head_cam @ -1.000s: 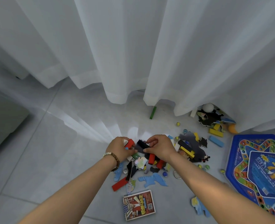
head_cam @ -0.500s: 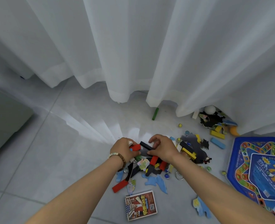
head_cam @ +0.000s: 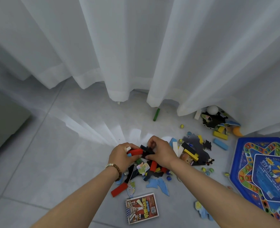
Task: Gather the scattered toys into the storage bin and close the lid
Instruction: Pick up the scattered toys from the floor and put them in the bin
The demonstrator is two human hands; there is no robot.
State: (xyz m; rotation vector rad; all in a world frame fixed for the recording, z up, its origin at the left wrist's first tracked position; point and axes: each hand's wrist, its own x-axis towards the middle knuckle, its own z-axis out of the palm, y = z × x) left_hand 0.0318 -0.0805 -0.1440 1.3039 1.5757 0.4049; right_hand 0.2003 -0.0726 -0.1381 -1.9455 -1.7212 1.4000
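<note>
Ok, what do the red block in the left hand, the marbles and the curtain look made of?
Red block, gripped by the left hand: probably painted wood, matte and square-edged; could be plastic. Marbles: likely glass, glossy and seemingly translucent. Curtain: thin, sheer white fabric, with soft folds and a stitched hem.

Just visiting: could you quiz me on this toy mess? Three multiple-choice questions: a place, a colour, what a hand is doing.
1. The green block lies: A) by the curtain hem B) on the game board C) under the card box.
2. The long block in the left hand is: A) yellow B) red C) white.
3. The right hand is: A) flat on the floor B) pinching dark pieces C) hanging idle.
Answers: 1 A, it lies just below the hem. 2 B, red shows between the fingers. 3 B, fingers and thumb close on them.
</note>
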